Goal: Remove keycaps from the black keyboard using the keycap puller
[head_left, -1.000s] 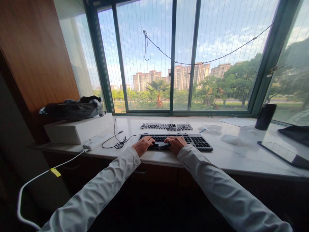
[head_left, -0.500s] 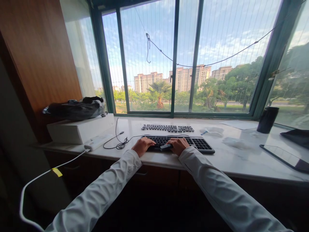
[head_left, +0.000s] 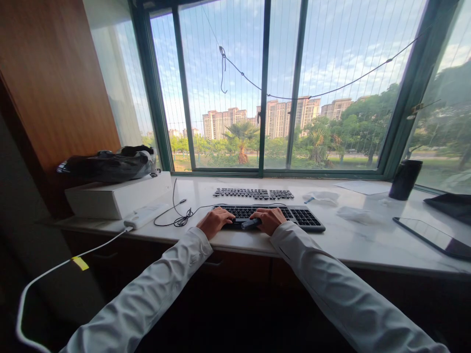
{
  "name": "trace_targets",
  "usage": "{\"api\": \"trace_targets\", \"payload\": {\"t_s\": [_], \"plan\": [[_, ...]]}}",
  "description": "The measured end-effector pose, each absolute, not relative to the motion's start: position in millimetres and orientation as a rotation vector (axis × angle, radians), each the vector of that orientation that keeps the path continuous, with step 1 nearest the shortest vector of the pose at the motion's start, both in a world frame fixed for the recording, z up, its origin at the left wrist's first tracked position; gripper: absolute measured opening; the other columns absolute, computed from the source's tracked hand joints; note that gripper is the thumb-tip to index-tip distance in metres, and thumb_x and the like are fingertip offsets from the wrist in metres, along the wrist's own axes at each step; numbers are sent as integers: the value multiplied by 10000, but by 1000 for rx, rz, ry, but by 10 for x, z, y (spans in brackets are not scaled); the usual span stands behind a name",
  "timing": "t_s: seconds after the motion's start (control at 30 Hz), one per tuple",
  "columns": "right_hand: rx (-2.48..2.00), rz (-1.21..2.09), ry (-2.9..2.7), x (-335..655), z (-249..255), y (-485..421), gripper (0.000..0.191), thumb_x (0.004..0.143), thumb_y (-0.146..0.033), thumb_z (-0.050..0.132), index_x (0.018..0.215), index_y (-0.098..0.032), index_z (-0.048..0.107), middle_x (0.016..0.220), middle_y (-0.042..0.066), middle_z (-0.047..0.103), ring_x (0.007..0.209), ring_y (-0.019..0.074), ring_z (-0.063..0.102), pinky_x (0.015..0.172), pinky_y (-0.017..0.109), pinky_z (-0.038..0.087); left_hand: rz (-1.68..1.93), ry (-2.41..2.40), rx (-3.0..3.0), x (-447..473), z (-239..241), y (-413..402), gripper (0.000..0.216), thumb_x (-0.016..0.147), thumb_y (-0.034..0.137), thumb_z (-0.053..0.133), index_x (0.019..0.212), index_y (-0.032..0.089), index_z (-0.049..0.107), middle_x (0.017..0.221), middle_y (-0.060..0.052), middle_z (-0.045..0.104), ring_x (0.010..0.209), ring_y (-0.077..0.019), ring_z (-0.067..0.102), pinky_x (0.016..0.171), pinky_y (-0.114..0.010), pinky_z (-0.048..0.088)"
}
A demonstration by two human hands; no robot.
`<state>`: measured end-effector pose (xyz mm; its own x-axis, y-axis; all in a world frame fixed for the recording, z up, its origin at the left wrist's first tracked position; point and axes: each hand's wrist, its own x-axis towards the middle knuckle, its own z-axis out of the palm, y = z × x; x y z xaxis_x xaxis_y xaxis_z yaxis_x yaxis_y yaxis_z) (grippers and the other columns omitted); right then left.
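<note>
A black keyboard (head_left: 308,219) lies near the front edge of the marble counter. My left hand (head_left: 216,221) holds its left end, with the fingers together over the edge. Across the middle of the keyboard, my right hand (head_left: 271,219) is closed around a short, thick grey stick-like tool (head_left: 250,224). The tool points left; its tip and exact kind cannot be made out. Behind the keyboard, loose black keycaps (head_left: 241,193) are laid out in rows. A black cable (head_left: 182,219) lies coiled to the left of the keyboard.
At left, a white box (head_left: 117,196) bears a dark plastic-wrapped bundle (head_left: 110,164), with a white power strip (head_left: 143,216) in front. To the right are crumpled clear plastic bags (head_left: 355,214), a tablet (head_left: 430,234), a black cylinder (head_left: 405,180) and a dark pouch (head_left: 452,208).
The whole view has shifted slightly. My left hand stays at the keyboard's left end, and my right hand keeps the grey tool over the middle with little visible movement.
</note>
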<state>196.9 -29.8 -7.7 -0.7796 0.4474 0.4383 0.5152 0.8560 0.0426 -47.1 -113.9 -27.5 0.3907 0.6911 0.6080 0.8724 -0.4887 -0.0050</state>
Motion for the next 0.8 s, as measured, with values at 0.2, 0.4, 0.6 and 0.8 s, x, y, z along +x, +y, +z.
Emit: {"api": "trace_targets", "payload": {"t_s": [0.2, 0.4, 0.6, 0.8], "plan": [[-710, -264, -2588, 1957, -87, -324, 389, 923, -479, 407, 929, -243, 716, 914, 31, 691, 822, 182, 652, 656, 275, 401, -688, -1350, -2335, -460, -248, -1092, 245, 893, 104, 488, 1038, 172, 673, 949, -57, 687, 891, -161, 597, 822, -309, 506], [-739, -279, -2568, 1966, -65, -336, 408, 930, -514, 367, 967, -290, 706, 973, 2, 699, 851, 175, 653, 663, 263, 403, -645, -1295, -2289, -431, -219, -1148, 262, 896, 111, 479, 1089, 156, 651, 942, -71, 693, 885, -171, 607, 789, -316, 528], [-987, -295, -2460, 1994, -6, -340, 329, 920, -439, 400, 1089, -352, 668, 1089, -6, 679, 899, 184, 643, 739, 282, 430, -932, -1411, -2139, -403, -231, -1247, 239, 907, 267, 514, 1070, 176, 664, 954, -71, 707, 879, -182, 628, 816, -343, 517], [-1212, -266, -2341, 2009, -22, -260, 289, 871, -310, 465, 1065, -305, 679, 1072, 18, 686, 891, 214, 641, 734, 309, 453, -904, -1427, -2287, -406, -221, -1311, 217, 887, 283, 539, 997, 200, 705, 984, -62, 682, 935, -184, 601, 869, -357, 488]]}}
